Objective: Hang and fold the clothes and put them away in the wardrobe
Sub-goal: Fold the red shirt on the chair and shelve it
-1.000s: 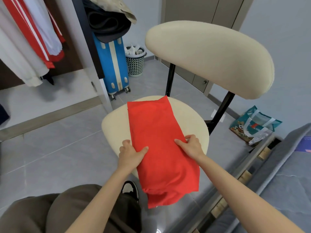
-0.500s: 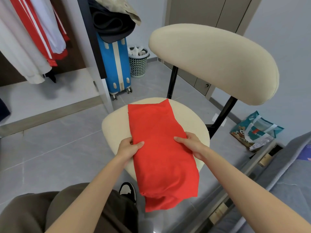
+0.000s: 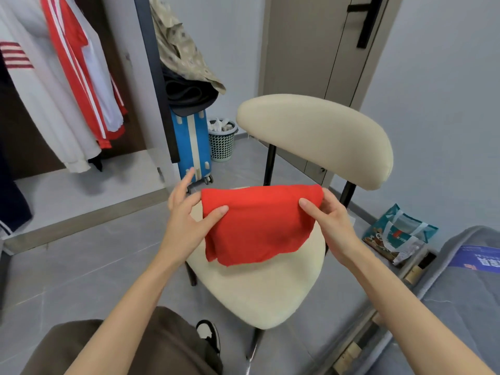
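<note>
Left hand [image 3: 186,219] and right hand [image 3: 330,219] each pinch a top corner of the folded red garment [image 3: 257,226], held over the chair [image 3: 270,293] seat. Folding looks done; next, carry it level into the wardrobe [image 3: 94,185].

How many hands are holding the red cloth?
2. The left hand pinches the left end of the red cloth, and the right hand pinches its right end. No other hand is in view.
</note>
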A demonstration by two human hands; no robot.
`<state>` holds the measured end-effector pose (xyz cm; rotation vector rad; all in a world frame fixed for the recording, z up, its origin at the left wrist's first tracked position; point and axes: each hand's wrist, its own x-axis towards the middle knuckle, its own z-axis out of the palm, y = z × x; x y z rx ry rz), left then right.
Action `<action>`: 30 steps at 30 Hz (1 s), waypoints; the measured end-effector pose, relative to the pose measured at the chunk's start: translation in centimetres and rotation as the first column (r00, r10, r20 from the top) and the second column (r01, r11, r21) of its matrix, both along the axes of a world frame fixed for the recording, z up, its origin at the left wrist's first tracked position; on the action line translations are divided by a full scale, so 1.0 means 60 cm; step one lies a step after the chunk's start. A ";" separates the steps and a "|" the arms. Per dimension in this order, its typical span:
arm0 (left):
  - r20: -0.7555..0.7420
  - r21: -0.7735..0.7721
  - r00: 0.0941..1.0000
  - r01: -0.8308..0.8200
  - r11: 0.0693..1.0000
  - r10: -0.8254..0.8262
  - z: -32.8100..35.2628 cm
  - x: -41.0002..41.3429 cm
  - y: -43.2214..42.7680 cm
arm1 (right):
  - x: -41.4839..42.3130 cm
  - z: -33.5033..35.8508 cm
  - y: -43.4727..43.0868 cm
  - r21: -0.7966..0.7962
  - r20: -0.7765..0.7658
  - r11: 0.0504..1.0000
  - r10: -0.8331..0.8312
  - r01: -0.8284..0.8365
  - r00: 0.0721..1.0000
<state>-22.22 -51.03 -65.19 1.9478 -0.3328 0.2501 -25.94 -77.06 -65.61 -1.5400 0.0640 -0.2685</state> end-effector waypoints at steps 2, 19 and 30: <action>-0.007 -0.180 0.990 0.136 0.974 -0.140 0.035 -0.030 -0.001 | -0.028 0.027 0.009 0.051 0.068 0.999 -0.015 0.012 0.998; -0.748 -0.445 0.576 -0.066 0.893 -0.330 -0.191 0.000 -0.054 | -0.007 -0.139 -0.002 0.253 -0.623 0.966 0.205 -0.054 0.755; -0.692 0.268 0.673 -0.098 0.958 0.262 -0.224 0.119 -0.083 | 0.108 -0.234 -0.032 -0.258 -0.657 0.962 -0.240 0.086 0.714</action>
